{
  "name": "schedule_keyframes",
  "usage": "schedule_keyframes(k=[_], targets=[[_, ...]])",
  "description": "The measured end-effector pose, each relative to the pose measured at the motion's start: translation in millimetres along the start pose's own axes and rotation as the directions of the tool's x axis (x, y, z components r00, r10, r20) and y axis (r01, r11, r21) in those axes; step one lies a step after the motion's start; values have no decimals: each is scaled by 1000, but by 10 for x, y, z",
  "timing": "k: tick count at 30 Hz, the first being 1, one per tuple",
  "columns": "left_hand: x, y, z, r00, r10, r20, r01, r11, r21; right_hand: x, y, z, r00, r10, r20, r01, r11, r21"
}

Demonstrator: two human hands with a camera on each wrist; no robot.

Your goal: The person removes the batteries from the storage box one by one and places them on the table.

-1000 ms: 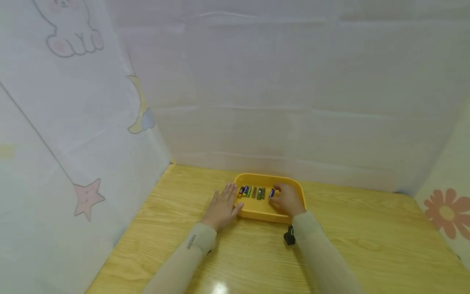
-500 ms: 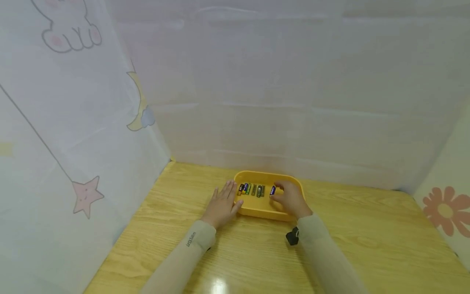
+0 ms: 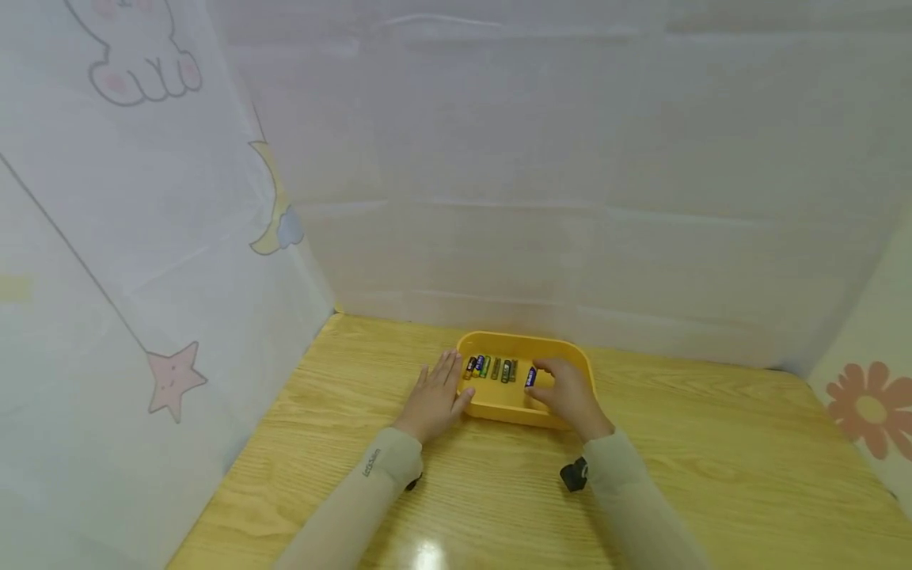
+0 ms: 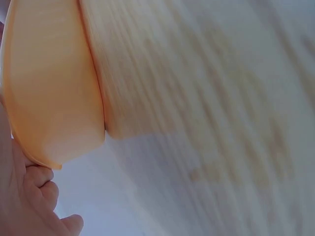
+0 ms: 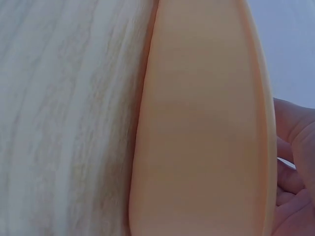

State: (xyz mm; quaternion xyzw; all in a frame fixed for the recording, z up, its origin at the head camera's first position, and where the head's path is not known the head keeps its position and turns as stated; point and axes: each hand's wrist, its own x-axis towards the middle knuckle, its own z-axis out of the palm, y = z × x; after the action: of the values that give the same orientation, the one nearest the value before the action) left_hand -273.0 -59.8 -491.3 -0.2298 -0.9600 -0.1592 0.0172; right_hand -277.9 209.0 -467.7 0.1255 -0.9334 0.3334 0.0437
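A yellow tray point(image 3: 523, 416) holds a row of several small batteries point(image 3: 505, 371) on its left half, lying side by side. Apart from them, to the right, is a purple battery point(image 3: 530, 378). My right hand point(image 3: 568, 393) reaches over the front right of the tray and pinches this battery by its ends between thumb and fingers. In the right wrist view the tray wall partly hides the right hand point(image 5: 298, 167). My left hand point(image 3: 431, 400) rests with fingers extended against the tray's left rim; the left wrist view shows the left hand point(image 4: 29, 196) at that rim.
The tray stands on a wooden table point(image 3: 492, 499) near its back edge. Behind it hangs a pale sheet wall point(image 3: 499, 198); a printed sheet point(image 3: 142, 237) closes off the left side and another, with a flower point(image 3: 869, 408), the right.
The purple battery has shifted slightly right within the tray and turned a little straighter, with my right hand moving along with it. My left hand stays at the rim.
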Motion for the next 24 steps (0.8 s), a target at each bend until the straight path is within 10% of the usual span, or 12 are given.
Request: schedule_keyframes(k=[24], targets=[[13, -4, 39, 1000, -3, 1, 3, 1000, -15, -342, -203, 26, 994, -53, -93, 58, 997, 51]])
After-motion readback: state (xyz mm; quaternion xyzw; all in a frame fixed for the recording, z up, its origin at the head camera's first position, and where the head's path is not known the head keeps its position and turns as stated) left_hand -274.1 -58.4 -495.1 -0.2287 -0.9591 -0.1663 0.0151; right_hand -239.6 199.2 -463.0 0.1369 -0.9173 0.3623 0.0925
